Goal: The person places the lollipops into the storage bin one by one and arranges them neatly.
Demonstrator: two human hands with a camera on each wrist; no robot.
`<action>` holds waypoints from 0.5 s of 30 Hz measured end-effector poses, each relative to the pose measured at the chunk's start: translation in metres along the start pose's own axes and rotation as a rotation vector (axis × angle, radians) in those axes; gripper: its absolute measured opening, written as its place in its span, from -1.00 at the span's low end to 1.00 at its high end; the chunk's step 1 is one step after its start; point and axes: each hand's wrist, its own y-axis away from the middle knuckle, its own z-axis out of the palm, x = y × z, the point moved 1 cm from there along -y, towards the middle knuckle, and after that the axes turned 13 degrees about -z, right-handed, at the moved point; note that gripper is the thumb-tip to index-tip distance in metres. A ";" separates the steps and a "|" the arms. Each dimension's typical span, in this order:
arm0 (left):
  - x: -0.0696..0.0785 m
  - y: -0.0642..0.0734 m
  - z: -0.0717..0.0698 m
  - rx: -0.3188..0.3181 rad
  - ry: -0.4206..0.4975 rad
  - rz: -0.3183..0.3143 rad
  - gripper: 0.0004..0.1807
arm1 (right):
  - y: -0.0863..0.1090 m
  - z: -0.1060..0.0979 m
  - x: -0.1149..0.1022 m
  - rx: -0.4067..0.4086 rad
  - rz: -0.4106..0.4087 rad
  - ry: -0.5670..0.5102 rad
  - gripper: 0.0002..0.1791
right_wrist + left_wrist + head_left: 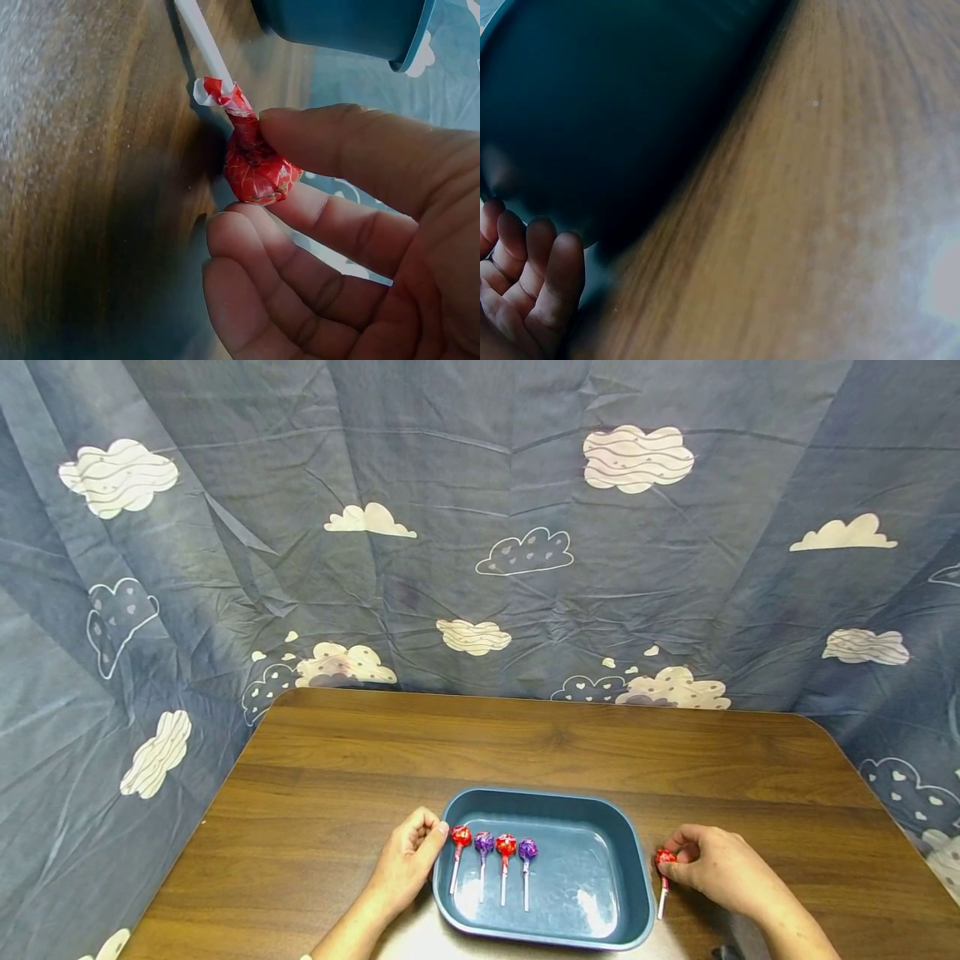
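A blue rectangular tray (555, 935) stands near the front of the table, and my left hand (408, 856) grips its left rim. The left wrist view has the curled fingers of that hand against the outer wall of the tray (622, 97). In the tray's left half, red and purple lollipops alternate in a row, among them a red lollipop (461, 836) and a purple lollipop (528, 849), sticks toward me. Just right of the tray, my right hand (712, 864) pinches another red lollipop (259, 169) by its wrapped head, between thumb and forefinger. Its white stick (204, 41) points toward me.
The wooden table (525, 743) reaches back to a dark blue curtain (450, 468) printed with clouds. A small black object (726, 952) shows at the bottom edge, below my right wrist.
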 end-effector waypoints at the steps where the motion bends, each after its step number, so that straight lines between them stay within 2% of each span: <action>1: 0.000 0.000 0.000 0.000 0.000 -0.001 -0.78 | 0.000 0.000 0.000 0.002 -0.007 0.002 -0.79; 6: 0.000 0.000 0.000 0.004 -0.005 0.003 -0.79 | 0.001 -0.005 0.001 0.004 -0.032 0.007 -0.81; 15: -0.002 0.000 0.000 0.012 0.000 0.010 -0.79 | -0.006 -0.029 -0.010 0.035 -0.048 0.035 -0.83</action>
